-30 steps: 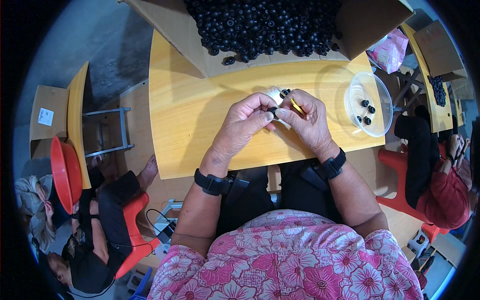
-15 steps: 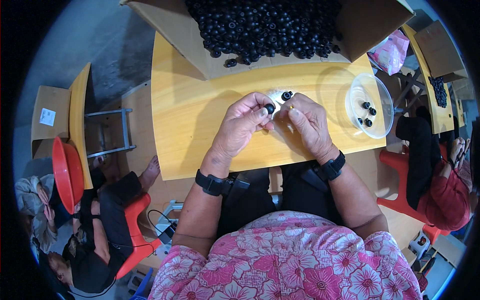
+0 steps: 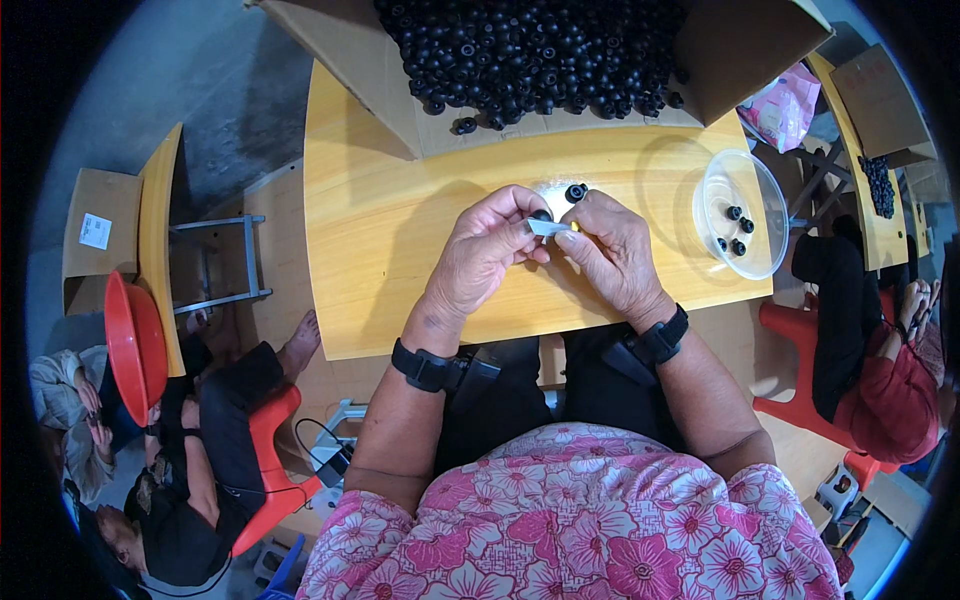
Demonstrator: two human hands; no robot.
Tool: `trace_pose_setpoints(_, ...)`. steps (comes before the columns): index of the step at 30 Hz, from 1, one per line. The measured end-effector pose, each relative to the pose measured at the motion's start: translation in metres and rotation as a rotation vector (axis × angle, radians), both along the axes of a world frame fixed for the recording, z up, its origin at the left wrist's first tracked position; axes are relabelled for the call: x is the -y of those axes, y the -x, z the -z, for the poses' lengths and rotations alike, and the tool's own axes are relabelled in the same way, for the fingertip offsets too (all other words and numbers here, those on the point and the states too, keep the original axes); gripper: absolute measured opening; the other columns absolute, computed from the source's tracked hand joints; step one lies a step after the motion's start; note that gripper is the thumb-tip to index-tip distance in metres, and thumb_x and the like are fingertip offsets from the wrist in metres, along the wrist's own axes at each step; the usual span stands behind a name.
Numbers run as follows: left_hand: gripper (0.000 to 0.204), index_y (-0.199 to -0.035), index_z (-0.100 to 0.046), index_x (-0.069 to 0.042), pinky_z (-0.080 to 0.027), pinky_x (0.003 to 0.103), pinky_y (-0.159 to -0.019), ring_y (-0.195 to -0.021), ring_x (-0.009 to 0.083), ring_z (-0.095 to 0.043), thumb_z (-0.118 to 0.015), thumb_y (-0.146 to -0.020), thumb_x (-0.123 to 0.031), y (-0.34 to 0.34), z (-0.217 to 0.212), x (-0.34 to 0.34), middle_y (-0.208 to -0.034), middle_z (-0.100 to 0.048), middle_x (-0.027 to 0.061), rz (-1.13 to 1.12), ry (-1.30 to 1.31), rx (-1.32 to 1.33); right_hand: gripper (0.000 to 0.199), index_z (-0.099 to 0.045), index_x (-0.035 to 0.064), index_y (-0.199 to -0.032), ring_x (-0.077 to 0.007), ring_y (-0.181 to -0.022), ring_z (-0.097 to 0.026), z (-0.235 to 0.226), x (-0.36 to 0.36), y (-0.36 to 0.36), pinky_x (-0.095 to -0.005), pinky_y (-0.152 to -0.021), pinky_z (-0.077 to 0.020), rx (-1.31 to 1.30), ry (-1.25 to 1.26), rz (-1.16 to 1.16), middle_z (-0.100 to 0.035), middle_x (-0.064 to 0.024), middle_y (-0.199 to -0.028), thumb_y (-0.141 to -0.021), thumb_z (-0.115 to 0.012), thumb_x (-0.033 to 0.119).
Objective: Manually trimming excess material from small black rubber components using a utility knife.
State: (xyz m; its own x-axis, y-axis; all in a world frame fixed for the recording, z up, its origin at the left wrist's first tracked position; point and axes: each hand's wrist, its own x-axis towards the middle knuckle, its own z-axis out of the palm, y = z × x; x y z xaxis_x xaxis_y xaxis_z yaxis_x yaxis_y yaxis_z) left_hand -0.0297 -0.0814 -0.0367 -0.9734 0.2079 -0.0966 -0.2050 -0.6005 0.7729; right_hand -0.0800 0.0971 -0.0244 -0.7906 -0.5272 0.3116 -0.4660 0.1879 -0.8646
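Note:
Between the thumb and fingers of my left hand [image 3: 483, 248] is a small round black part [image 3: 541, 215], mostly covered by the fingers. My right hand [image 3: 612, 250] pinches a small pointed metal blade [image 3: 546, 228] that has a bit of yellow at its base. The blade lies across the gap between my hands, its tip at the left thumb and against or very close to the black part. Just beyond my right fingers, another black part [image 3: 576, 193] rests on the table. Both hands are held above the wooden table [image 3: 390, 230].
A cardboard box [image 3: 745, 50] lies open at the far side, heaped with black parts [image 3: 530, 60]. On the right stands a clear round tub [image 3: 770, 215] with several black parts inside. People sit on red stools at both sides; a red basin [image 3: 135, 345] is at left.
My right hand has turned and brought the blade over to the black part, so its flat side now shows. My left hand stays nearly in place.

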Motion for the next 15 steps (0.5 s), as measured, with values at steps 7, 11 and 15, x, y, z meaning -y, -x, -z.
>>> trace_pose_setpoints(7, 0.021, -0.108, -0.053, -0.002, -0.05, 0.024, -0.074, -0.077, 0.0075, -0.052, -0.057, -0.09, -0.012, -0.0002, -0.0001, -0.0001, -0.09, -0.054, 0.0022, 0.003, -0.007, -0.005, 0.023, -0.061, 0.0023, -0.076, -0.0243, -0.061, -0.051, 0.0021, 0.0002, -0.0003, -0.0327, -0.057, -0.0416, -0.014, -0.014, 0.012, -0.05, -0.011, -0.065, -0.082, -0.066, 0.024)
trace_pose_setpoints(11, 0.021, -0.108, -0.054, -0.002, -0.05, 0.024, -0.074, -0.077, 0.0074, -0.053, -0.057, -0.09, -0.012, 0.0001, 0.0011, -0.0005, -0.09, -0.054, 0.0023, -0.006, -0.009, -0.008, 0.023, -0.061, 0.0025, -0.075, -0.0242, -0.061, -0.052, 0.001, 0.0003, -0.0008, -0.0329, -0.057, -0.042, -0.017, -0.028, 0.015, -0.051, -0.0106, -0.065, -0.082, -0.066, 0.024)
trace_pose_setpoints(15, 0.017, -0.104, -0.055, -0.002, -0.05, 0.024, -0.075, -0.08, 0.0105, -0.057, -0.056, -0.088, -0.009, -0.0001, 0.004, 0.0009, -0.094, -0.058, 0.0049, -0.013, -0.012, -0.01, 0.022, -0.061, 0.0029, -0.076, -0.0243, -0.061, -0.053, 0.0007, 0.0008, -0.0006, -0.0331, -0.057, -0.0424, -0.016, -0.042, 0.013, -0.052, -0.0105, -0.065, -0.081, -0.066, 0.023)
